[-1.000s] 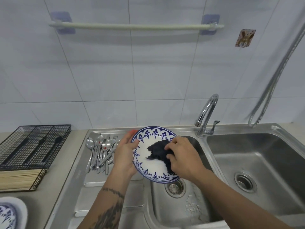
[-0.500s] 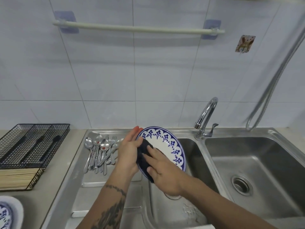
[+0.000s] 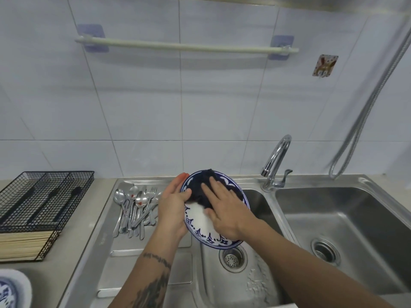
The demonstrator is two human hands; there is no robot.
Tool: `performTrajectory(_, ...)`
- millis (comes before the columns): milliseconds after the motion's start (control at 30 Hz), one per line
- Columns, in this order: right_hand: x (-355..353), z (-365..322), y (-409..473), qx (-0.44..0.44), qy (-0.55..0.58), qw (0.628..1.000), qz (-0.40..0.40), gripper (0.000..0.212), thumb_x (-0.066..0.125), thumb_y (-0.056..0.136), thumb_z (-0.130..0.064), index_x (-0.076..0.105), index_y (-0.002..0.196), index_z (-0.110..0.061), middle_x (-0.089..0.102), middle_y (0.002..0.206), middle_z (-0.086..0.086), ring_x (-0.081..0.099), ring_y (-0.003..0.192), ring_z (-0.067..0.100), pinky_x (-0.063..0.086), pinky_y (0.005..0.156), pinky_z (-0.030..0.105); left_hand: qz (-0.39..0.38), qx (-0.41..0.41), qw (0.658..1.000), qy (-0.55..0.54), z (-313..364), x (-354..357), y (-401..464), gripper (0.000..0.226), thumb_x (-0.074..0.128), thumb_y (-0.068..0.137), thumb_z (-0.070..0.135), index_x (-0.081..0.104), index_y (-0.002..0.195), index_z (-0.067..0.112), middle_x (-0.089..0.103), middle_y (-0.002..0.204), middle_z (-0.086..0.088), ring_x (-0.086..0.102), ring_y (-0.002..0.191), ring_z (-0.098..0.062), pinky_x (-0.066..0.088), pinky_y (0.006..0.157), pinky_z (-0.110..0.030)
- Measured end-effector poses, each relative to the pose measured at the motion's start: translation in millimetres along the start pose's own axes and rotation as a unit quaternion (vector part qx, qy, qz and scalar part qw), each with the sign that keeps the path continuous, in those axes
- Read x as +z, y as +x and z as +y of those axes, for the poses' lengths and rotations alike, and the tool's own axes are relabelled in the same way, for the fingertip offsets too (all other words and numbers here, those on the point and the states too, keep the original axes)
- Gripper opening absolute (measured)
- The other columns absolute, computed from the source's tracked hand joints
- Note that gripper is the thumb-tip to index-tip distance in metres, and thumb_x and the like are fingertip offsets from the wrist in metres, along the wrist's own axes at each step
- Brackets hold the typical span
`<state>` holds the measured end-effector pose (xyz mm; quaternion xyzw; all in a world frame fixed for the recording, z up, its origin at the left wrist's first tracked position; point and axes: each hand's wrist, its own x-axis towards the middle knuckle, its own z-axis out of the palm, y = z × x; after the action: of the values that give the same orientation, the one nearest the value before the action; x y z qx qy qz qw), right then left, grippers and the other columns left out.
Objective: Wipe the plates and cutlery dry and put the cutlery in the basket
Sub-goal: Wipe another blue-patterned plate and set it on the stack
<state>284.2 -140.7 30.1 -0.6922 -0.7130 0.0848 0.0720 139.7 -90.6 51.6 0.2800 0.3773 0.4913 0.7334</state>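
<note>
A white plate with a blue patterned rim (image 3: 201, 225) is held tilted over the left sink basin. My left hand (image 3: 172, 206) grips its left edge, thumb on the face. My right hand (image 3: 224, 210) lies flat on a dark blue cloth (image 3: 198, 187) and presses it against the plate's upper half. Several spoons and forks (image 3: 135, 207) lie in a heap on the steel drainboard, left of the plate. A black wire cutlery basket (image 3: 44, 196) stands on the counter at the far left, with dark utensils in it.
A second blue-patterned plate (image 3: 11, 290) shows at the bottom left corner. The chrome tap (image 3: 275, 165) rises behind the basins. The right basin (image 3: 347, 230) is bare steel. A metal hose (image 3: 367, 103) hangs on the right. A towel rail (image 3: 186, 46) crosses the tiled wall.
My right hand has slid the cloth from the plate's left edge up onto its upper half. The plate has turned so its face shows more. My left hand kept its grip.
</note>
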Motion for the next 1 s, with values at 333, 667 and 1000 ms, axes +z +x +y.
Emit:
performTrajectory(333, 42.7, -14.3, -68.6, 0.077, 0.118, 0.988, -0.058, 0.059, 0.024, 0.102, -0.049, 0.012, 0.156, -0.026, 0.001, 0.164, -0.004, -0.003, 0.149, 0.009, -0.004, 0.121, 0.036, 0.044, 0.026, 0.998, 0.031, 3.9, -7.1, 6.3, 0.049, 0.048, 0.085, -0.020, 0.066, 0.117, 0.013, 0.073, 0.116, -0.001, 0.071, 0.095, -0.024, 0.059, 0.078, -0.039)
performTrajectory(667, 13.4, -39.9, -76.0, 0.023, 0.330, 0.944, -0.023, 0.043, 0.037, 0.105, -0.030, 0.037, 0.147, -0.035, 0.034, 0.141, -0.029, 0.024, 0.122, -0.025, 0.018, 0.113, 0.016, 0.063, 0.036, 0.997, 0.020, 2.3, -1.5, 4.2, 0.047, 0.050, 0.085, -0.019, 0.069, 0.111, 0.016, 0.075, 0.110, 0.001, 0.074, 0.087, -0.019, 0.058, 0.063, -0.029)
performTrajectory(1000, 26.2, -24.3, -76.0, 0.051, 0.208, 0.973, -0.084, 0.049, 0.026, 0.105, -0.041, 0.029, 0.152, -0.030, 0.014, 0.161, -0.009, 0.007, 0.147, 0.003, -0.002, 0.120, 0.031, 0.062, 0.030, 0.998, 0.012, -5.3, -10.2, 3.3, 0.044, 0.051, 0.087, -0.018, 0.065, 0.115, 0.013, 0.073, 0.116, -0.005, 0.070, 0.098, -0.025, 0.057, 0.083, -0.041)
